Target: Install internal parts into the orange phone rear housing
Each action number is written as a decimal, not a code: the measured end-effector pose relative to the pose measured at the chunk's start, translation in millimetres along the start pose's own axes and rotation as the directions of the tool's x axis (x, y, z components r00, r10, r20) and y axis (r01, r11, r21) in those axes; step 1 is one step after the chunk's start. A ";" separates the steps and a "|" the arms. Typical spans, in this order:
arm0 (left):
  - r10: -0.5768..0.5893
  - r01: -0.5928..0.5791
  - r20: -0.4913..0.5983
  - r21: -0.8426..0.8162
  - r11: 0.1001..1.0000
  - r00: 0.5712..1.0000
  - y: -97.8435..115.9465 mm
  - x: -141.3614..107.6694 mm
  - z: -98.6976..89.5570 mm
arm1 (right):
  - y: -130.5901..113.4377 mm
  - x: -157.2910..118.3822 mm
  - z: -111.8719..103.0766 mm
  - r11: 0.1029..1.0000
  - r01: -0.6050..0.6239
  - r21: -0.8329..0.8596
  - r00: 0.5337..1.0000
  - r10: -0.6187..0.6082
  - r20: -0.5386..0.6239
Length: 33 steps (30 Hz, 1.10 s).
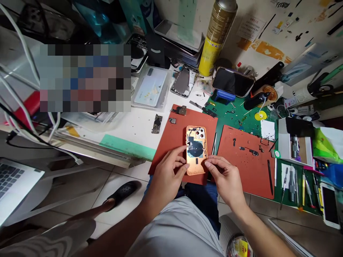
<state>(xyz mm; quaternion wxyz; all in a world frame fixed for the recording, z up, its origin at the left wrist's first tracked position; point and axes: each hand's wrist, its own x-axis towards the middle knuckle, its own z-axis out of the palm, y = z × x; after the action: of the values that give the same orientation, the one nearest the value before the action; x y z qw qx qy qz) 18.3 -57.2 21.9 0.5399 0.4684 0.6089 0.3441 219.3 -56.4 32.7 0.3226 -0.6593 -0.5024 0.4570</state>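
Left hand (166,174) and right hand (223,176) both pinch the orange gutted phone rear housing (196,150) over red silicone mat (184,139); inspection step, probably; next needs tweezers (213,143).

Phone housing (196,150) on mat (171,142), between hands

**Surfaces on your bench, quick rundown**

The orange phone housing (196,150) you've got looks like smooth satin metal, with a dark matt coil patch inside. Both red mats (249,160) under it look matt and rubbery. The green mat (235,114) is duller and scuffed. That yellow spray can (217,35) is glossy metal, and the black phone screen (232,81) is shiny glass.
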 end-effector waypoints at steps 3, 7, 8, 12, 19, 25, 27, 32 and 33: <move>0.044 -0.048 0.093 0.039 0.998 0.995 0.4 2.5 -2.0 | 2.4 -1.2 -0.3 1.000 -0.007 0.029 1.000 0.007 0.000; 0.154 -0.161 0.074 0.092 0.983 0.985 -5.3 1.6 -0.6 | 3.6 -7.0 -1.4 0.997 -0.010 0.073 1.000 0.011 -0.016; 0.173 -0.179 0.058 0.107 0.978 0.983 -7.4 1.4 -0.3 | 3.4 -9.6 -1.8 0.996 -0.007 0.087 0.999 0.010 -0.031; 0.297 -0.296 0.022 0.188 0.937 0.955 -13.8 3.5 -1.1 | 4.3 -21.3 -0.2 0.987 -0.033 0.157 0.997 0.043 -0.061; 0.477 -0.484 0.080 0.110 0.868 0.875 -20.2 7.7 0.9 | 13.2 -30.0 16.4 0.933 -0.176 0.313 0.983 0.183 0.006; 0.462 -0.466 0.116 0.010 0.885 0.879 -29.2 0.5 8.6 | 10.3 -28.3 16.0 0.962 -0.101 0.253 0.990 0.123 -0.073; 0.374 -0.369 0.100 -0.065 0.927 0.922 -34.4 -3.3 12.1 | 10.5 -28.0 15.2 0.979 -0.053 0.198 0.993 0.073 -0.097; 0.215 -0.185 0.094 -0.252 0.950 0.972 -43.9 -10.4 17.2 | 18.9 -29.7 20.6 0.995 0.100 -0.003 0.983 -0.099 -0.157; 0.194 -0.162 0.097 -0.274 0.948 0.976 -44.4 -11.1 17.6 | 21.0 -30.3 22.4 0.992 0.125 -0.035 0.978 -0.129 -0.165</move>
<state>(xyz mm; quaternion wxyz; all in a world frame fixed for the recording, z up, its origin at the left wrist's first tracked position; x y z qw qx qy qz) 26.5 -83.6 -18.6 0.6004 0.4657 0.4785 0.4401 203.9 -92.2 14.2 0.3842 -0.6657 -0.5202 0.3724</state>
